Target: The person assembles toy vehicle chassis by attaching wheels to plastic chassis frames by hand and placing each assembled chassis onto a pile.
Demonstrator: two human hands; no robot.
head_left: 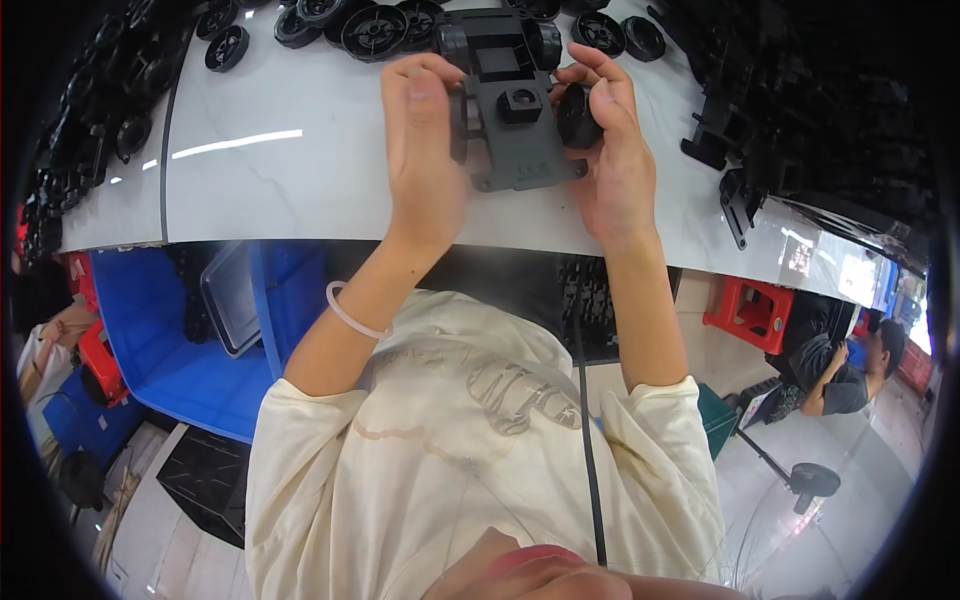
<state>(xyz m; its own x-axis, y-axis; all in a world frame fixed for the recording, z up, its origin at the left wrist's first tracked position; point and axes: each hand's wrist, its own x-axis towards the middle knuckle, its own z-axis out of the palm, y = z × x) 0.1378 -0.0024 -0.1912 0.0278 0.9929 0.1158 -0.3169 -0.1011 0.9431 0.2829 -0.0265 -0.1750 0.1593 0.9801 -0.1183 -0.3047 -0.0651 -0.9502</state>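
A black plastic toy car chassis (515, 155) is held up over the near part of the white table, between my two hands. It has a square opening toward its far end and a small raised block in the middle. My left hand (420, 150) is closed on its left side, thumb on top; a dark wheel edge (458, 128) shows beside the palm. My right hand (622, 165) grips a black wheel (577, 118) at the chassis's right side, with the fingers curled beyond it. Whether that wheel is fully seated cannot be seen. Two more wheels (545, 45) (452, 45) flank the far end.
Loose black wheels (375, 32) lie along the table's far side. Heaps of black plastic parts cover the left (110, 110) and right (760, 110) sides. Below the table edge are a blue crate (180, 350) and a red stool (750, 312). Another person (850, 370) sits at right.
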